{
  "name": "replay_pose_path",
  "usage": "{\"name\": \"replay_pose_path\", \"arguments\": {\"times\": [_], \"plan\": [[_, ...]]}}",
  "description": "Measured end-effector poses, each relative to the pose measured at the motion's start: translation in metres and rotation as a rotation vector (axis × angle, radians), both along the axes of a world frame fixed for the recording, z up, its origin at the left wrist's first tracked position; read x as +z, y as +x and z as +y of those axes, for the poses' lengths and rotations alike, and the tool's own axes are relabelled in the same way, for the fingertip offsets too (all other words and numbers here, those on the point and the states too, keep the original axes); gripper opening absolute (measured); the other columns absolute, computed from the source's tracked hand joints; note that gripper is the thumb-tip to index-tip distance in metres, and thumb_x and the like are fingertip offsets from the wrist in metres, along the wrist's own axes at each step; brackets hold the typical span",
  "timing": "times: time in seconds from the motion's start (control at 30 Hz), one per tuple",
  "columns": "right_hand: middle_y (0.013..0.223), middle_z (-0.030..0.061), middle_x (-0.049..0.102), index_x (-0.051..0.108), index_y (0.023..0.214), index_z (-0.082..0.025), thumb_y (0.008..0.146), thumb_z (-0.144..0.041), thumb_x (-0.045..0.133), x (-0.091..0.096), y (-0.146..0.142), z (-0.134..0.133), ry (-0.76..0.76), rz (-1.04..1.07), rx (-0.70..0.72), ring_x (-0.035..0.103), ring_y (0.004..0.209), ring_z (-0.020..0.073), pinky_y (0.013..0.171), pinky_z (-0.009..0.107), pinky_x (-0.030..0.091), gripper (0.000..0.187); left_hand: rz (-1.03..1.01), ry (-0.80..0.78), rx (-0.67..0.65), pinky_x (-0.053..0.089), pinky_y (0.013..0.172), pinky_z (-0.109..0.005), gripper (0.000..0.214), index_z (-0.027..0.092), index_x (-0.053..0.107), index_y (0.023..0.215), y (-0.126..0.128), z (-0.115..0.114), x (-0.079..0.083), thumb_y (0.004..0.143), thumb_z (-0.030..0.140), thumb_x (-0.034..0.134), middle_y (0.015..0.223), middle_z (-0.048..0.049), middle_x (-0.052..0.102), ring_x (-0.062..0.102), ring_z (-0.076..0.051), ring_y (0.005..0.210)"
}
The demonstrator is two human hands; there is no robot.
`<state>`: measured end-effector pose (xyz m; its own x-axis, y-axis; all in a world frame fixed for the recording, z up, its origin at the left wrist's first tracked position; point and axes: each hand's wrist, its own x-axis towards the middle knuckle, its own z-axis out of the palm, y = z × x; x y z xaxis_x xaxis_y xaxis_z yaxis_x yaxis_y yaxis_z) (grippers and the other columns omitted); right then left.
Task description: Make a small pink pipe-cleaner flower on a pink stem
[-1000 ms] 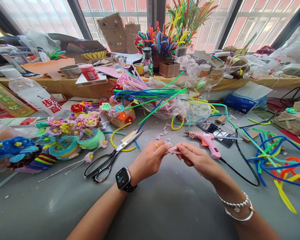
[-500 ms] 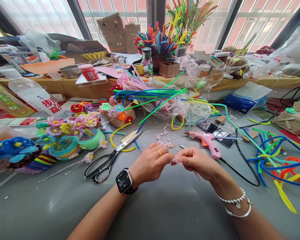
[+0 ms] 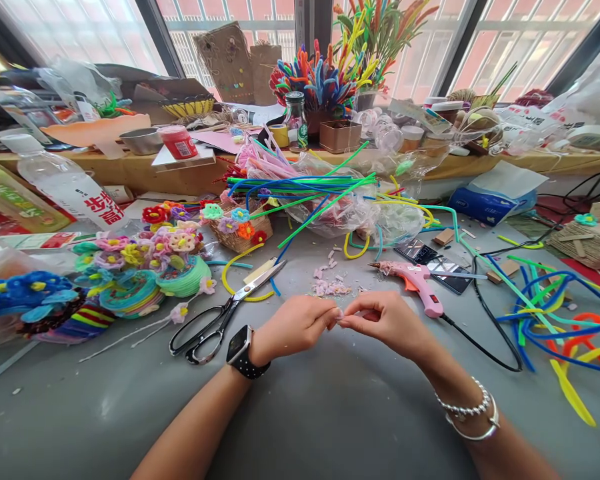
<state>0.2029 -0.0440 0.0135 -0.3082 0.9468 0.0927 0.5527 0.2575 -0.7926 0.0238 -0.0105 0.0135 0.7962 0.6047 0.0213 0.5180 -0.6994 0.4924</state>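
My left hand [image 3: 297, 325], with a watch at its wrist, is closed, fingertips pinched together in front of me. My right hand [image 3: 387, 325], with bracelets at the wrist, meets it with thumb and forefinger pinched. Between the fingertips shows a small pale pink piece [image 3: 339, 316], mostly hidden, its kind unclear. Just beyond the hands lies a scatter of pink clippings [image 3: 330, 287]. Black-handled scissors [image 3: 225, 313] rest partly spread to the left of my left hand. A pink glue gun [image 3: 420, 287] lies right of my right hand.
Flower-decked pots [image 3: 183, 275] line the left of the grey table. Colourful pipe cleaners [image 3: 305, 187] lie bundled on plastic bags at the back, with more loose pipe cleaners [image 3: 535, 317] at right. A black cord [image 3: 480, 359] loops from the glue gun. A phone [image 3: 433, 263] lies behind it.
Both hands have shifted slightly left, still meeting at the fingertips. The left hand and watch have turned, and the pink piece shows less. Things on the table stay put.
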Motion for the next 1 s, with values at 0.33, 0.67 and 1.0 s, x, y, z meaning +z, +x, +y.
{"name": "replay_pose_path", "arguments": {"times": [0.33,0.67,1.0], "plan": [[0.058,0.0005,0.063,0.066,0.068,-0.018,0.076,-0.025,0.058,-0.006,-0.003,-0.005,0.311,-0.404,0.065,0.053,0.055,0.0126,0.05,0.022,0.03,0.014,-0.026,-0.329,0.003,0.027,0.054,-0.02,0.033,0.015,0.043,0.057,0.003,0.005,-0.003,0.084,0.027,0.029,0.053,0.0037,0.041,0.037,-0.008,0.052],[0.056,0.0006,0.063,0.066,0.069,-0.02,0.085,-0.029,0.046,-0.018,-0.015,-0.011,0.571,-0.504,-0.012,0.055,0.053,0.0133,0.048,0.025,0.024,0.027,-0.114,-0.94,0.106,0.021,0.045,-0.022,0.035,0.017,0.034,0.054,-0.007,0.012,-0.001,0.079,0.041,0.037,0.05,0.0052,0.027,0.023,-0.007,0.046],[0.068,0.0025,0.067,0.069,0.079,-0.019,0.079,-0.029,0.053,-0.012,-0.014,-0.007,0.219,-0.091,-0.061,0.054,0.059,0.0127,0.055,0.023,0.033,0.018,-0.233,-0.911,0.203,0.036,0.056,-0.023,0.049,0.012,0.061,0.069,-0.025,0.022,0.004,0.083,0.045,0.028,0.063,-0.0034,0.057,0.047,-0.01,0.053]]}}
